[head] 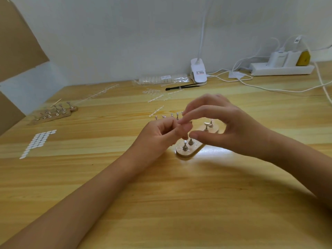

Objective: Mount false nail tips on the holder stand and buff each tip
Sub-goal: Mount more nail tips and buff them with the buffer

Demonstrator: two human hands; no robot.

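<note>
Wooden stand [186,154] seemingly early in loading: pinching a nail tip [186,123] in the left hand [159,135] just above it, touching that tip with the right hand [230,123] (grasp unclear), leaving near pegs [185,147] bare, buffing undone.

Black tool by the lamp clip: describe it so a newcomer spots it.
At the back of the pale wooden table, find the white clip-on lamp base. The slim black tweezer-like tool lies left of it, by a clear plastic packet: the only dark item there.
</note>
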